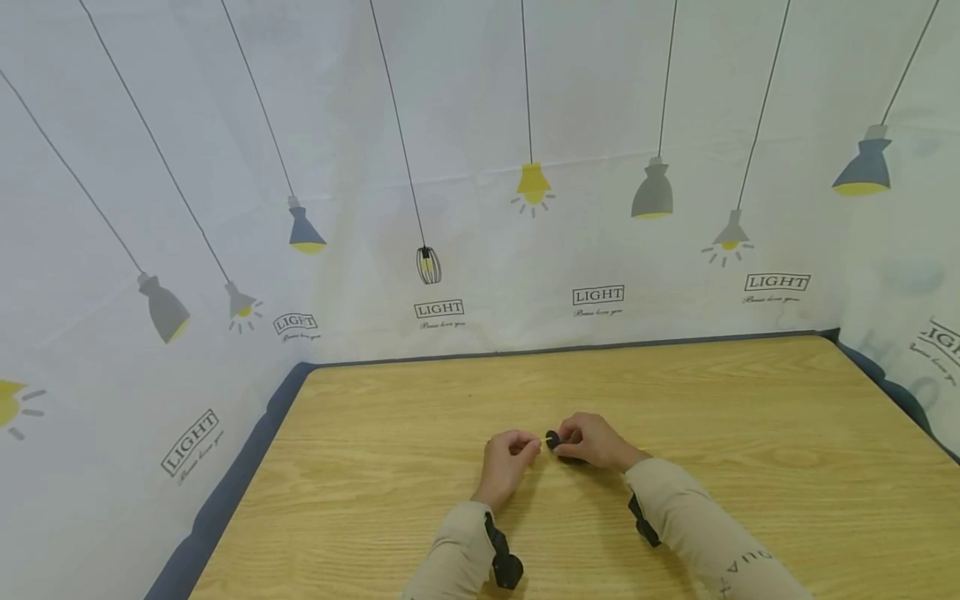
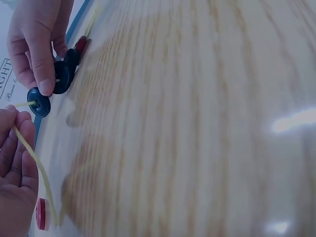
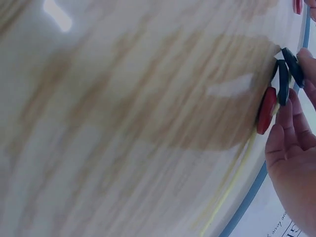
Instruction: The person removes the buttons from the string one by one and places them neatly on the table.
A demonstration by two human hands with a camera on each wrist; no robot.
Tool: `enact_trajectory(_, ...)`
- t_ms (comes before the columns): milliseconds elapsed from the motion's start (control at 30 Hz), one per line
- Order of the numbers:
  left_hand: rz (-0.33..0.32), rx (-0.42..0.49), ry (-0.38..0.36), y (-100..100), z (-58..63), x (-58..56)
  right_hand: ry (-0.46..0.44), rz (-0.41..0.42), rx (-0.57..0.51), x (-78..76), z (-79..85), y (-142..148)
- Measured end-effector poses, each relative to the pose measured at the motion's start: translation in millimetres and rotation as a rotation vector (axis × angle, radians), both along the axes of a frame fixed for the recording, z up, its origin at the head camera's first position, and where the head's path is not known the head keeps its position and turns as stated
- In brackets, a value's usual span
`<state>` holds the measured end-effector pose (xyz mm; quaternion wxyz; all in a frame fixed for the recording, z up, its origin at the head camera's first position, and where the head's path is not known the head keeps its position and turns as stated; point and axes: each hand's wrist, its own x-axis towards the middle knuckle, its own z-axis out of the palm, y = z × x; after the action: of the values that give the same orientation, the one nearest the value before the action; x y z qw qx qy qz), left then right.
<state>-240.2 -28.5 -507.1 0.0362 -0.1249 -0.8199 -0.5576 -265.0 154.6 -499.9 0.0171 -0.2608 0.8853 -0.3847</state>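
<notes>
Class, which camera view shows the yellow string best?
Left wrist: the yellow string shows clearly from a dark button to the left hand and beyond. Right wrist shows mainly a stretch past a red button; head, just a short bit.

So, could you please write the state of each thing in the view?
Left hand: pinching yellow string.
Right hand: holding dark buttons.
Yellow string: through front dark button; partly slack.
Front dark button: strung.
Red button by right hand: next to dark buttons.
Other red button: strung or loose, cannot tell.
</notes>
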Motion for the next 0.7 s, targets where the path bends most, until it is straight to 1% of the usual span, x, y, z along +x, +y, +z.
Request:
enact_trajectory(300, -0.013, 0.013, 0.013, -0.1, -1.0, 0.0, 0.030, 0.005, 0.022, 0.9, 0.2, -0.9)
enact_trajectory(700, -0.019, 0.014, 0.004, 0.4, -6.3, -0.3, 0.054, -0.059, -0.004, -0.3, -3.8, -1.1)
